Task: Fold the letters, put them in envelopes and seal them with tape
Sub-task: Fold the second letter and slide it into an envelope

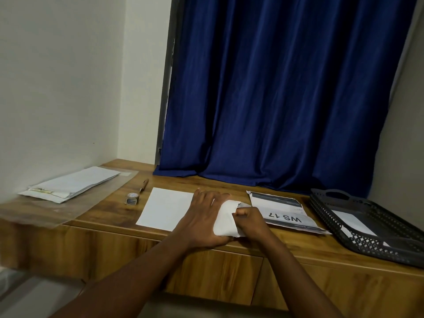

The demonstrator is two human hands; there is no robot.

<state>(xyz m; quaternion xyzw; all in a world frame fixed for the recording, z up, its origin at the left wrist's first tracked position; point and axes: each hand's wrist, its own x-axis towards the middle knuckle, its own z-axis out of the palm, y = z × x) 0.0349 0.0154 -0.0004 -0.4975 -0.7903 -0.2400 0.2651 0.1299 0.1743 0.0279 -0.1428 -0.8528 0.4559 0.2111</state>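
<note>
Blue curtain [275, 99] fills the back wall, its hem resting on the rear of the wooden counter [110, 212]. All work sits on that counter.

Black perforated tray [339, 228] at far right, a white sheet or envelope lying inside; judged to be the bin for finished pieces.

Clear plastic sleeve [46, 212] at far left, with a stack of white envelopes [71, 185] on it, set out of the way as supply.

Printed sheet [289, 211] right of centre, upside down to the wearer, reads "WS 17"; smaller print too fine to read.

Blank white sheet [165, 207] at centre, probably the next letter, flat and ready.

Envelope in work [223, 220] lies at the front edge between both hands. Left hand [202, 219] lies flat and spread over it, pinning it. Right hand [249, 220] is curled tight at its open end, apparently pushing a folded letter in; contents not clearly visible.

Tape roll [132, 199] stands near the blank sheet, untouched, so sealing is yet to come. Pen [144, 184] lies just behind it.
</note>
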